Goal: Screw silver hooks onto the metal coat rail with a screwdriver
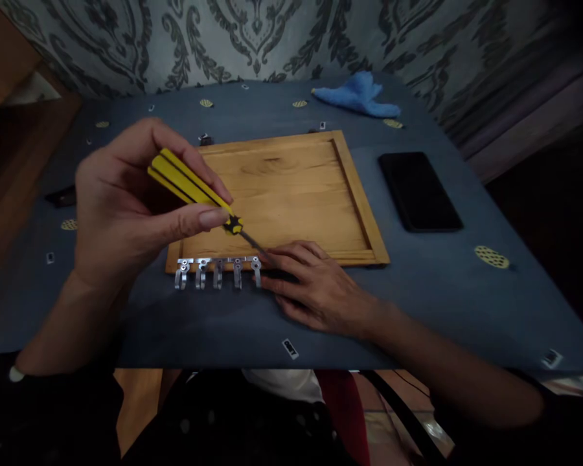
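- Here's the left hand (121, 188), raised, thumb and fingers pinching a yellow screwdriver (189, 184) by its handle.
- The screwdriver slants down and rightward, long axis crossing above the rail, shaft aimed past the last hook.
- Below it, there's the metal hook rail (226, 260), running left to right along the near edge of the wooden board (282, 200).
- And the right hand (320, 285), the nearer one, is low at the rail's right end, fingers bunched; whether they pinch anything, can't tell.
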Action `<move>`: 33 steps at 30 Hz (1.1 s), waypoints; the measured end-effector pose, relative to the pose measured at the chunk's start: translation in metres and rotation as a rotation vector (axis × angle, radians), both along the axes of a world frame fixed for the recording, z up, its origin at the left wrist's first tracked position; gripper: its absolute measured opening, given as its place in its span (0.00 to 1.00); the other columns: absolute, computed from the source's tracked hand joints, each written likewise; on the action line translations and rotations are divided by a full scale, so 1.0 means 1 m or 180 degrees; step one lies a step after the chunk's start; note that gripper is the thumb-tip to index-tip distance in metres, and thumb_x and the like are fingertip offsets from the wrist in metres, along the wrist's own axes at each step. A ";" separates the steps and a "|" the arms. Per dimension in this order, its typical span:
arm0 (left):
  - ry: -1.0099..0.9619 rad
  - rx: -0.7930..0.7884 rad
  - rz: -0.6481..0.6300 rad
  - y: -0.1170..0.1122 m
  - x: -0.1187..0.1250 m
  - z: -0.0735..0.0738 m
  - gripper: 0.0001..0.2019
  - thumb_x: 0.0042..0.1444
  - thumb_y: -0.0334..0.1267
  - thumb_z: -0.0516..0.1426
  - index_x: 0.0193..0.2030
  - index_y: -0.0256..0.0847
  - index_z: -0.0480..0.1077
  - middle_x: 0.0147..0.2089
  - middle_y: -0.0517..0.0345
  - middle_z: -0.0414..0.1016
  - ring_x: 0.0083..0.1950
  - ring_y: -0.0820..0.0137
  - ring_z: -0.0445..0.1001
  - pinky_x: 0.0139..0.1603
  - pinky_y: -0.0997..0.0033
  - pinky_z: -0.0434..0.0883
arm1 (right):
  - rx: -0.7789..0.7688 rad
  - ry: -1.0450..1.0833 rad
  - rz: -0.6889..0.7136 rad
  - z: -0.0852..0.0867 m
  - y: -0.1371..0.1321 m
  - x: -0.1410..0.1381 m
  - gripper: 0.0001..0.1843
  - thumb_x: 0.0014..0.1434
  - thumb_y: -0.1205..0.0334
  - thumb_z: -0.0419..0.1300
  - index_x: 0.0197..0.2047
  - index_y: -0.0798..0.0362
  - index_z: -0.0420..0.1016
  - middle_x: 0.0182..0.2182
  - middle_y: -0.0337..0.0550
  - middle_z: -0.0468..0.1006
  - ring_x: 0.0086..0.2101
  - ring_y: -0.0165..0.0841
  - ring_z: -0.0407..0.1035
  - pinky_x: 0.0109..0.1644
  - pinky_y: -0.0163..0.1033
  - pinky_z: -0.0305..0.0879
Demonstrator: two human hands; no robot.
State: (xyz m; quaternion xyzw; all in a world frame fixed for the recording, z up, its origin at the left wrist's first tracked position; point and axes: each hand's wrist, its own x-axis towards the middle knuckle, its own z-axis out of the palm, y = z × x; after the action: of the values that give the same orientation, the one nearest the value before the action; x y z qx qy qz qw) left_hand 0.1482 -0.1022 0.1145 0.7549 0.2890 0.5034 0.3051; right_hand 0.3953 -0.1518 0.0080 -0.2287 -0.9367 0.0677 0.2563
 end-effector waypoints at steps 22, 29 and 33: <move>0.1028 0.0799 0.0708 -0.025 0.003 -0.034 0.22 0.59 0.36 0.65 0.59 0.53 0.70 0.49 0.59 0.76 0.43 0.70 0.79 0.43 0.66 0.77 | -0.0113 0.0018 0.0043 0.003 0.000 -0.001 0.16 0.66 0.65 0.55 0.54 0.55 0.78 0.57 0.53 0.76 0.57 0.46 0.66 0.57 0.55 0.66; 0.1085 0.0754 0.0578 -0.024 0.004 -0.035 0.22 0.60 0.35 0.65 0.59 0.54 0.69 0.49 0.60 0.76 0.43 0.70 0.79 0.43 0.67 0.77 | -0.0128 0.0008 0.0015 0.003 0.001 -0.001 0.15 0.66 0.64 0.55 0.54 0.54 0.78 0.56 0.52 0.77 0.56 0.45 0.67 0.57 0.55 0.66; 0.1131 0.0776 0.0363 -0.023 0.004 -0.032 0.23 0.62 0.31 0.62 0.62 0.52 0.67 0.48 0.59 0.77 0.44 0.70 0.79 0.45 0.67 0.76 | -0.0150 -0.0010 0.0049 0.002 0.001 0.000 0.16 0.66 0.64 0.56 0.54 0.55 0.77 0.57 0.53 0.76 0.57 0.46 0.66 0.57 0.55 0.65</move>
State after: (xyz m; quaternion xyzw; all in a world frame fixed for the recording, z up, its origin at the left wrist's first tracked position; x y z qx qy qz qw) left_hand 0.1518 -0.1250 0.0827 0.8455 0.3174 0.4101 0.1269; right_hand 0.3950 -0.1510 0.0101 -0.2276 -0.9370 0.0915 0.2488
